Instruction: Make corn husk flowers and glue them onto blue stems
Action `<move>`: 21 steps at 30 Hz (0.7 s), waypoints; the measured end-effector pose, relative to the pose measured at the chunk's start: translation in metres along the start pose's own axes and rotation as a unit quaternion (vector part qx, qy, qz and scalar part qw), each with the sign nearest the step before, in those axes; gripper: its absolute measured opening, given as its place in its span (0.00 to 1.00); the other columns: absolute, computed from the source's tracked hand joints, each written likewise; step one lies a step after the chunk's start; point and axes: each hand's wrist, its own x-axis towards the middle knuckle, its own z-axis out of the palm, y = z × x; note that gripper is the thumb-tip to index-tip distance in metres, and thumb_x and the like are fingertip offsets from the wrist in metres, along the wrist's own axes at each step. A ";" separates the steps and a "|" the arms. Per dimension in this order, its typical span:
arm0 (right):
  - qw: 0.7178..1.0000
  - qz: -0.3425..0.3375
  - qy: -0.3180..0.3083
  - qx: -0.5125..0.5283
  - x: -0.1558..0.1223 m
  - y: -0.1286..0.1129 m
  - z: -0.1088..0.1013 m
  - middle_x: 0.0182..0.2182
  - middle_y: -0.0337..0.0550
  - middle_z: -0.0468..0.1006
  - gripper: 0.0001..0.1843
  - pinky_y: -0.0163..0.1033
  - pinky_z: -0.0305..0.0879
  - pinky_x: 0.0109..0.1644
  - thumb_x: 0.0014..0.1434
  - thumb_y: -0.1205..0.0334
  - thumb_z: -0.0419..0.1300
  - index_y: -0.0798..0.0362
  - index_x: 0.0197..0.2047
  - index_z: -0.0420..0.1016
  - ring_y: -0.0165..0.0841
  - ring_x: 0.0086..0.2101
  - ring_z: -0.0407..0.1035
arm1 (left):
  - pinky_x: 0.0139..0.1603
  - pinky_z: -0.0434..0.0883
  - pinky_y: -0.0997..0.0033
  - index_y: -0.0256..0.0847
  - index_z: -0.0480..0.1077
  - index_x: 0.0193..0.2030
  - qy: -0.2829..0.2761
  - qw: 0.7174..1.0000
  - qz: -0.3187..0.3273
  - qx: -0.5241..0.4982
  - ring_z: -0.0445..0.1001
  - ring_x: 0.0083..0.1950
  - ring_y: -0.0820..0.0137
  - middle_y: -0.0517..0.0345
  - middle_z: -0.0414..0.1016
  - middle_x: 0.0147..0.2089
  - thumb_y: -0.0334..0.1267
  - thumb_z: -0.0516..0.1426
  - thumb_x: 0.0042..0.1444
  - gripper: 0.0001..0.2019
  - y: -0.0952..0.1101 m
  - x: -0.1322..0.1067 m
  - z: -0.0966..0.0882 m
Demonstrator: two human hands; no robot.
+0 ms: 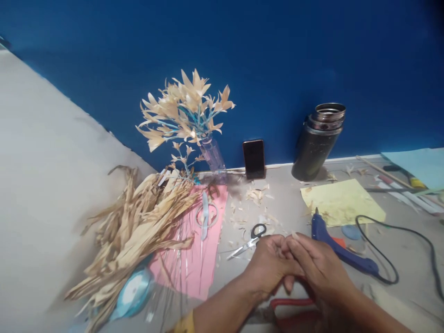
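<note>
My left hand (272, 263) and my right hand (314, 261) meet over the front of the table, fingers pinched together. A tiny pale tip shows between the fingertips; the rest of whatever they hold is hidden. Just beyond my left hand lie scissors (247, 246) with a black handle loop. A blue glue gun (342, 249) rests beside my right hand, its nozzle pointing away and its black cord curling right. Below my hands, red handles (291, 303) of a tool lie partly covered.
Dried corn husks (138, 231) and a blue ribbon roll (133, 293) lie left, near pink paper (208, 259). Husk flowers stand in a clear purple bottle (213, 157). A phone (254, 159) and dark flask (317, 143) stand by the wall. Yellow paper (347, 201) lies right.
</note>
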 end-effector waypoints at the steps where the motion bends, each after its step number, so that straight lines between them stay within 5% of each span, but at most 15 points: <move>1: 1.000 0.005 0.014 -0.007 0.000 0.000 0.000 0.20 0.40 0.78 0.24 0.36 0.65 0.28 0.69 0.50 0.47 0.48 0.25 0.71 0.35 0.22 0.73 | 0.11 0.56 0.80 0.38 0.67 0.26 0.000 1.000 -0.002 -0.008 0.62 0.11 0.80 0.66 0.69 0.17 0.44 0.74 0.31 0.23 -0.001 0.000 0.000; 10: 0.999 -0.005 0.045 -0.008 -0.002 0.005 -0.001 0.21 0.39 0.78 0.22 0.33 0.66 0.27 0.70 0.52 0.49 0.48 0.28 0.74 0.32 0.22 0.72 | 0.11 0.60 0.80 0.39 0.66 0.26 0.009 1.000 0.017 0.005 0.64 0.12 0.78 0.67 0.68 0.15 0.47 0.75 0.30 0.25 -0.004 0.002 0.000; 15: 0.998 0.001 0.065 -0.015 0.001 -0.002 -0.002 0.16 0.38 0.74 0.28 0.34 0.64 0.23 0.69 0.42 0.47 0.48 0.24 0.71 0.32 0.17 0.69 | 0.10 0.58 0.80 0.40 0.64 0.27 0.022 0.999 0.018 -0.024 0.63 0.11 0.77 0.67 0.69 0.15 0.46 0.75 0.28 0.27 -0.008 0.003 0.005; 21: 0.999 0.026 0.019 0.001 -0.003 0.004 -0.001 0.20 0.39 0.79 0.26 0.34 0.67 0.25 0.69 0.44 0.47 0.47 0.27 0.76 0.34 0.21 0.74 | 0.13 0.61 0.79 0.36 0.71 0.29 0.038 0.998 -0.026 0.050 0.65 0.13 0.78 0.57 0.77 0.22 0.44 0.71 0.38 0.18 0.016 -0.038 -0.017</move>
